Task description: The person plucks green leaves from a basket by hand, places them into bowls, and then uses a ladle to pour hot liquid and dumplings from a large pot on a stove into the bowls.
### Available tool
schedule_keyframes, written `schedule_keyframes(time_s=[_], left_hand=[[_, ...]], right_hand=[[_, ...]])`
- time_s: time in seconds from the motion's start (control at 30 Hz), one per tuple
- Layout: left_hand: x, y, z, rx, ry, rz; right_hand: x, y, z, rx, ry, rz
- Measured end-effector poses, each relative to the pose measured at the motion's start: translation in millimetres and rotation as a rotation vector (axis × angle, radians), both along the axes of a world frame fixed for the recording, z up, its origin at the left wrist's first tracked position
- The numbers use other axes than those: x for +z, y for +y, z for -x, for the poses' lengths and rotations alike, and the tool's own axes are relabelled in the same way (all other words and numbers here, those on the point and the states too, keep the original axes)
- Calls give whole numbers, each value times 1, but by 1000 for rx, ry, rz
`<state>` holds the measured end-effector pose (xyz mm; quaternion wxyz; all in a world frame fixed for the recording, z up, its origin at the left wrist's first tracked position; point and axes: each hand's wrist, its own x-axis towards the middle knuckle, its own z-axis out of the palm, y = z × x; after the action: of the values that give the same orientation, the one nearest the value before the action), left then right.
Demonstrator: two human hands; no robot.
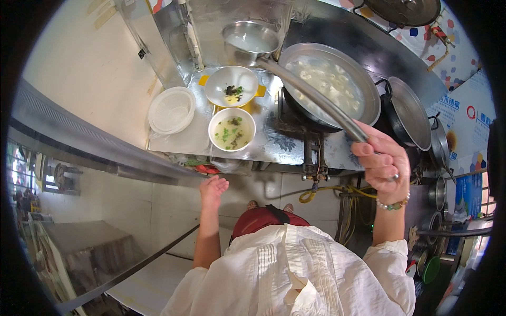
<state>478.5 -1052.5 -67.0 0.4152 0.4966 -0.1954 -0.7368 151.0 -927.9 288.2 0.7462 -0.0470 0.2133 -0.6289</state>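
My right hand [381, 160] grips the end of the long metal handle of a ladle [322, 94]; its stainless steel bowl [251, 39], holding cloudy liquid, is at the top of the view. Under the handle, a wide pan [369, 94] of pale dumplings in liquid sits on the stove. My left hand [213, 189] holds nothing, its palm turned up below the counter edge. Nearest to it on the counter is a white bowl [212, 134] of clear broth with green herbs. Behind that, a white bowl with yellow handles [213, 85] holds chopped herbs and dark bits.
Stacked white plastic bowls [170, 110] stand at the counter's left. More black-handled pans [411, 114] are at the right. A gas valve with a yellow hose [308, 196] hangs below the metal counter [261, 144]. A lidded pan [411, 12] is at the top right.
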Motion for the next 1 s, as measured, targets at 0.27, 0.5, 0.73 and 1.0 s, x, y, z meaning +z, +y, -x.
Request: schedule_keyframes(time_s=[0.27, 0.5, 0.73, 1.0], left_hand=[[-2, 12, -16, 39, 1, -57], [-2, 9, -29, 62, -5, -71], [-7, 5, -35, 70, -9, -87], [-3, 1, -36, 59, 15, -64]], right_hand=[[-73, -70, -49, 1, 313, -139], [-120, -101, -62, 11, 793, -192], [-139, -109, -64, -7, 985, -184], [-147, -116, -72, -103, 1159, -162]])
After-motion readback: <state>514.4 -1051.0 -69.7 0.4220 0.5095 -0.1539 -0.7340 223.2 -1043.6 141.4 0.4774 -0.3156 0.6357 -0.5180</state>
